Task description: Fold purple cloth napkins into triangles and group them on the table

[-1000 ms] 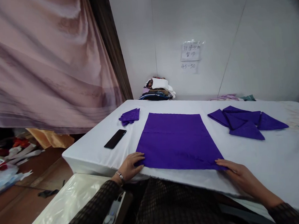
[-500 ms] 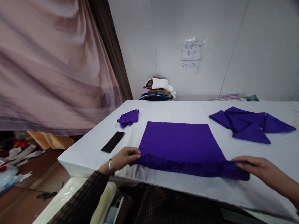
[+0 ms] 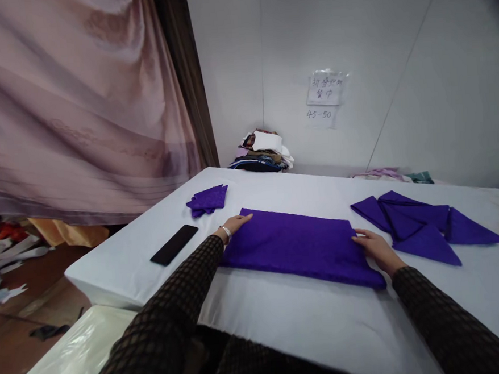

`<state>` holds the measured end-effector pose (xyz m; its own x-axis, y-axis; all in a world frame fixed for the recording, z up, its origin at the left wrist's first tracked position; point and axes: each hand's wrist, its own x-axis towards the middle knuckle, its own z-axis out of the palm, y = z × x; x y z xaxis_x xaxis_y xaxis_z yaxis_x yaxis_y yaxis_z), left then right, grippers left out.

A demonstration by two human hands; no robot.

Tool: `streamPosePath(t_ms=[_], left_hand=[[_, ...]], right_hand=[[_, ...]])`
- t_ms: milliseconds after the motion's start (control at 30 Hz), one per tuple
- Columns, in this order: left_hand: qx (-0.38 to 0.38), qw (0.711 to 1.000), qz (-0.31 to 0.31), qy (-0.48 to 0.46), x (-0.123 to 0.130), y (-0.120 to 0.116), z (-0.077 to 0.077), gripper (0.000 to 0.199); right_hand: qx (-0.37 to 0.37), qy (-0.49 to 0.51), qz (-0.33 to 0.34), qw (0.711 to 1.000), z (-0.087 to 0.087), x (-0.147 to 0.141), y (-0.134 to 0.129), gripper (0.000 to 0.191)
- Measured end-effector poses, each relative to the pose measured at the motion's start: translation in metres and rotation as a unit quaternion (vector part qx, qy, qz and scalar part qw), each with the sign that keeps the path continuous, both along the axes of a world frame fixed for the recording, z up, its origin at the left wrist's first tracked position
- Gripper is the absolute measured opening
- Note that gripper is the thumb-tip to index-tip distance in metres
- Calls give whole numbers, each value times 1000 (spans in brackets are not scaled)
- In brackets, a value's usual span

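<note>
A purple cloth napkin (image 3: 296, 245) lies on the white-covered table (image 3: 279, 316) in front of me, its near part folded over toward the far edge into a wide strip. My left hand (image 3: 236, 223), with a silver bracelet at the wrist, grips it by the far left corner. At the right side, my right hand (image 3: 377, 249) pinches the cloth near its far right corner. Some of the fingertips are hidden by the fabric.
Left of the napkin are a black phone (image 3: 174, 245) and a pleated purple cloth (image 3: 208, 200). Several folded purple cloths (image 3: 423, 220) spread out on the right. Clothes (image 3: 262, 152) are piled against the wall behind; a pink curtain (image 3: 81, 107) hangs at left.
Both hands have moved away from me and closer together, carrying the napkin's near edge over toward its far edge. The cloth now covers a narrower strip.
</note>
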<state>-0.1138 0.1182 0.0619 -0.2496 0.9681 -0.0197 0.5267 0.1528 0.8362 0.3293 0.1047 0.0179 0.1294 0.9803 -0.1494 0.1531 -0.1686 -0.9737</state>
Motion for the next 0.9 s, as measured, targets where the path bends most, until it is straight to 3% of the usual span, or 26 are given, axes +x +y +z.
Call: streamPosePath(t_ms=[167, 400, 567, 900], left_hand=[[-31, 999, 11, 6, -9, 11, -14, 30], [-3, 998, 62, 4, -7, 46, -23, 21], [8, 994, 98, 41, -7, 65, -33, 16], [-4, 987, 85, 136, -8, 76, -36, 19]], right_hand=[[25, -55, 32, 998, -8, 10, 6, 57], [99, -159, -16, 982, -16, 10, 44, 52], [110, -227, -31, 967, -21, 9, 65, 49], [118, -411, -40, 903, -30, 8, 72, 43]])
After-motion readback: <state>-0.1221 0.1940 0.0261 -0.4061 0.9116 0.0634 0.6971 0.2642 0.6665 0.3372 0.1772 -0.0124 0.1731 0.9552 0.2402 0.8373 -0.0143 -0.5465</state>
